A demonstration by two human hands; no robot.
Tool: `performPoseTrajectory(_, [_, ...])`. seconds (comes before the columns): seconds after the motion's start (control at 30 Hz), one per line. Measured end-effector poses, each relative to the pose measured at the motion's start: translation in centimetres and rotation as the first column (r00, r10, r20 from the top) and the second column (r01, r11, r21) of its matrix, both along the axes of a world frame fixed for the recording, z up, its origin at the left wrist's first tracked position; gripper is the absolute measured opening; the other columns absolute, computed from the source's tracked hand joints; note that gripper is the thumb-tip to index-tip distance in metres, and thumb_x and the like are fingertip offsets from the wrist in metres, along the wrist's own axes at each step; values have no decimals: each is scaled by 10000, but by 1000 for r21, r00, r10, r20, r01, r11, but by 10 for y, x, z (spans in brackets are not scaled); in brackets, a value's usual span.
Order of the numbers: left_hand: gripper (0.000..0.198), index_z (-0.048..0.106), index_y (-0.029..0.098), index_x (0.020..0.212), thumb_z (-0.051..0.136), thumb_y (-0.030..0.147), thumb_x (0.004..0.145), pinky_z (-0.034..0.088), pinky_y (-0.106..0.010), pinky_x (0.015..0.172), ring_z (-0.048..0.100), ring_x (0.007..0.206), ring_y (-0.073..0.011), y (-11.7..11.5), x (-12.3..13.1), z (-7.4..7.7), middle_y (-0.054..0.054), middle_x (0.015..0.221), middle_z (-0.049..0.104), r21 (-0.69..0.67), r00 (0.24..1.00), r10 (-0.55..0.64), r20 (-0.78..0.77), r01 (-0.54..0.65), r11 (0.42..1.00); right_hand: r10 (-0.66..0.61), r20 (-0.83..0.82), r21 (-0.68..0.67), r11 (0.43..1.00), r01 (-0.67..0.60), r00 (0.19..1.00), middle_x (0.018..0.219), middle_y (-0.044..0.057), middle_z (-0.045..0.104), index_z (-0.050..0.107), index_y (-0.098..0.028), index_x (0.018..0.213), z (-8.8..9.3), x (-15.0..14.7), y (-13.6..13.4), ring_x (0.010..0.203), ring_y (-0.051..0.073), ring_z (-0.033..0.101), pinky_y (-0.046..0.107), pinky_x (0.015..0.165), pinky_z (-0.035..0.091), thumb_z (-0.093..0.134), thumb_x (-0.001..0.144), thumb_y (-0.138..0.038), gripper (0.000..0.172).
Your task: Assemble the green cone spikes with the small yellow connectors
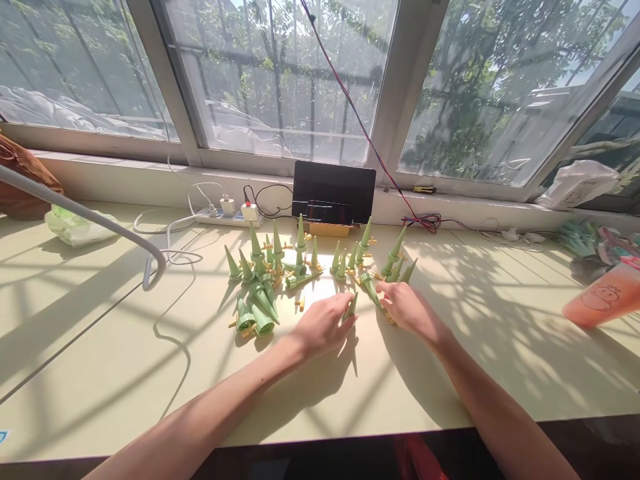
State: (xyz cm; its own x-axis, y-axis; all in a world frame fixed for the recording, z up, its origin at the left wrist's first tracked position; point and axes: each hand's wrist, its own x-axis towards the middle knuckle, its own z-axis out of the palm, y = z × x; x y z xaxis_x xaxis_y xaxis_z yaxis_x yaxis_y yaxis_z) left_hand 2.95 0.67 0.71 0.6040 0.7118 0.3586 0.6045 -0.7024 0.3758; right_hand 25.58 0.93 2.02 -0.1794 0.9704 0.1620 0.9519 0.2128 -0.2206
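Note:
My left hand [325,323] is closed around a small green plastic plant-watering spike [353,305], its pointed tip up between thumb and fingers. To the right, my right hand [406,304] has its fingers bent together low over the table, beside a lying green spike [369,287]. Whatever its fingertips grip is hidden. Small yellow valve pieces [390,318] show just under that hand. Beyond both hands, several green spikes [257,243] stand point up, some with yellow valves at their sides. Larger hollow spikes [261,315] lie in a heap at left. A loose yellow valve [301,304] lies between.
Behind the spikes a dark tablet [334,190] leans by the window, with a phone-like screen before it. A power strip [227,212] with cables sits at back left. A grey curved metal arm [155,263] reaches in from the left. A reddish drink cup [603,293] tilts at far right.

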Motion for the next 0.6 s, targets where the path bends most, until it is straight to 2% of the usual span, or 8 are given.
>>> performPoseTrajectory(0.1, [66, 512, 186, 863, 494, 207, 923, 349, -279, 545, 481, 585, -145, -2, 1, 2, -6, 740, 562, 60, 999, -40, -33, 42, 997, 26, 7, 24, 999, -26, 1000, 756, 42, 676, 644, -198, 917, 1, -1, 0, 656, 171, 618, 233, 569, 338, 539, 905, -150, 116])
performPoseTrajectory(0.2, [75, 508, 187, 848, 492, 202, 920, 332, -270, 525, 458, 561, -131, -5, 1, 3, 6, 712, 547, 164, 993, -121, 0, 120, 979, 45, -59, 161, 986, -35, 997, 848, 62, 701, 651, -186, 972, 2, -7, 0, 727, 181, 641, 242, 620, 383, 486, 957, -192, 165])
performPoseTrajectory(0.3, [53, 510, 185, 854, 483, 192, 899, 313, -262, 494, 419, 532, -114, -10, 1, 5, 15, 687, 533, 256, 960, -274, 64, 249, 934, 184, -153, 268, 953, -138, 971, 903, 66, 703, 652, -175, 994, 1, -23, 3, 727, 169, 621, 256, 653, 420, 472, 979, -195, 182])
performPoseTrajectory(0.4, [27, 523, 187, 857, 496, 186, 854, 314, -268, 488, 417, 533, -114, -18, 1, 7, 11, 683, 542, 332, 925, -374, 69, 332, 883, 464, -177, 220, 878, -425, 868, 877, 45, 681, 665, -179, 1036, 1, -49, 13, 717, 148, 592, 261, 681, 457, 531, 960, -167, 155])
performPoseTrajectory(0.5, [35, 527, 195, 843, 505, 185, 818, 298, -285, 477, 439, 526, -123, -26, 3, 8, 17, 659, 546, 333, 923, -386, 0, 364, 870, 559, -113, 129, 828, -546, 821, 902, 52, 661, 698, -178, 1035, 3, -77, 26, 741, 152, 588, 277, 686, 473, 589, 943, -156, 144])
performPoseTrajectory(0.6, [41, 492, 201, 760, 512, 175, 784, 284, -301, 460, 461, 514, -130, -32, 5, 10, 21, 633, 532, 291, 915, -396, -73, 399, 870, 623, -106, 57, 782, -621, 775, 1002, 50, 647, 698, -248, 1140, 7, -101, 34, 860, 173, 614, 296, 733, 499, 605, 973, -241, 191])
